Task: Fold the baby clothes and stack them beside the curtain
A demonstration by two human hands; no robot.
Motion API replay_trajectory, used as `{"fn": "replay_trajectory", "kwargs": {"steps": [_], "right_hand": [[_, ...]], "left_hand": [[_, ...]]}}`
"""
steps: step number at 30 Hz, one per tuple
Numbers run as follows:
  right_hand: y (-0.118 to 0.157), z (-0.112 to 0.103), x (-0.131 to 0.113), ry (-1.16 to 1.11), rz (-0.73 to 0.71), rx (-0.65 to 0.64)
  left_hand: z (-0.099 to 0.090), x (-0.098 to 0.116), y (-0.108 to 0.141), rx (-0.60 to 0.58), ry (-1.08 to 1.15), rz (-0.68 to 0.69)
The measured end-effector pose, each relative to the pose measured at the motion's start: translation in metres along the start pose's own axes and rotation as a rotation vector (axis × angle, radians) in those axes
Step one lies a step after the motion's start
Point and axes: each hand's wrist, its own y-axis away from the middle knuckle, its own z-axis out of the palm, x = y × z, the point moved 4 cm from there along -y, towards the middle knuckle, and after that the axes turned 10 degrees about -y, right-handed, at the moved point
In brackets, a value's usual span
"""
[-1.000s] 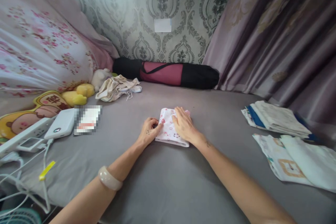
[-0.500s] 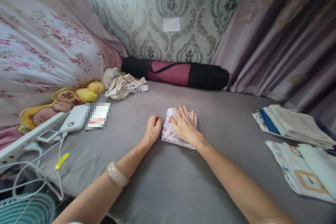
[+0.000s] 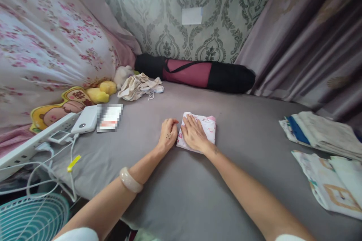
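Observation:
A small folded cloth (image 3: pixel 208 130), white with pink and red prints, lies on the grey bed sheet (image 3: pixel 181 188) in front of me. My right hand (image 3: pixel 194 133) presses flat over its left and middle part, fingers stretched out. Beside the cloth's left edge rests my left hand (image 3: pixel 169 134), its fingers curled in and nothing visible in them. Whether those fingertips touch the cloth's edge I cannot tell. A pale bangle (image 3: pixel 130 180) is on my left forearm.
Folded cloths (image 3: pixel 325 131) and a printed white cloth (image 3: pixel 325 182) lie at right. A crumpled beige cloth (image 3: pixel 138 86), plush toys (image 3: pixel 98 91), a power bank (image 3: pixel 87 119), cables and a power strip (image 3: pixel 36 147) are left. A long bag (image 3: pixel 195 73) lies against the wall; a fan (image 3: pixel 34 218) stands low left.
My right hand has slid left across the folded cloth, uncovering more of its right side. The left hand stays beside the cloth with fingers curled. The whole view has shifted slightly.

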Motion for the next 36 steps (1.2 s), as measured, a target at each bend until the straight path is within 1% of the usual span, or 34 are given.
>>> {"fn": "replay_trajectory", "kwargs": {"steps": [1, 2, 3, 5, 7, 8, 10, 12, 14, 17, 20, 22, 24, 26, 28, 32, 35, 36], "right_hand": [[-0.001, -0.008, 0.003, -0.064, 0.018, -0.031], [-0.001, -0.017, 0.006, -0.116, 0.037, -0.035], [0.000, -0.027, 0.010, -0.143, 0.053, -0.007], [0.004, -0.044, 0.019, -0.112, 0.078, 0.125], [0.011, -0.050, 0.028, -0.012, 0.094, 0.232], [0.015, -0.048, 0.032, 0.042, 0.100, 0.242], [0.020, -0.036, 0.041, 0.140, 0.104, 0.195], [0.023, -0.024, 0.048, 0.209, 0.103, 0.129], [0.023, -0.020, 0.049, 0.235, 0.108, 0.089], [0.023, -0.027, 0.040, 0.227, 0.113, 0.079], [0.026, -0.032, 0.017, 0.227, 0.047, 0.161], [0.031, -0.024, 0.002, 0.210, -0.035, 0.159], [0.037, -0.012, -0.007, 0.181, -0.085, 0.099], [0.041, -0.003, -0.010, 0.164, -0.093, 0.055], [0.043, 0.001, -0.009, 0.159, -0.085, 0.051], [0.041, -0.002, -0.005, 0.114, -0.086, 0.040], [0.039, -0.008, -0.003, -0.015, -0.083, 0.014], [0.039, -0.010, -0.002, -0.075, -0.074, 0.023]], "left_hand": [[0.000, 0.001, 0.000, -0.006, -0.006, 0.018], [0.000, 0.002, 0.001, -0.011, -0.012, 0.035], [0.000, 0.004, 0.002, -0.015, -0.019, 0.054], [0.000, 0.009, 0.004, -0.029, -0.034, 0.104], [0.000, 0.015, 0.007, -0.033, -0.057, 0.168], [-0.001, 0.019, 0.009, -0.036, -0.071, 0.205], [0.000, 0.024, 0.011, -0.049, -0.105, 0.263], [0.001, 0.026, 0.012, -0.078, -0.132, 0.282], [0.002, 0.026, 0.012, -0.109, -0.140, 0.269], [0.003, 0.023, 0.011, -0.138, -0.113, 0.250], [0.003, 0.017, 0.008, -0.119, -0.068, 0.192], [0.002, 0.011, 0.005, -0.078, -0.061, 0.116], [0.002, 0.005, 0.004, -0.048, -0.090, 0.049], [0.004, 0.001, 0.003, -0.038, -0.142, 0.016], [0.007, 0.001, 0.003, -0.032, -0.197, 0.006], [0.009, 0.003, 0.005, -0.049, -0.285, -0.010], [0.007, 0.006, 0.004, -0.111, -0.342, -0.009], [0.006, 0.006, 0.003, -0.134, -0.364, -0.010]]}}
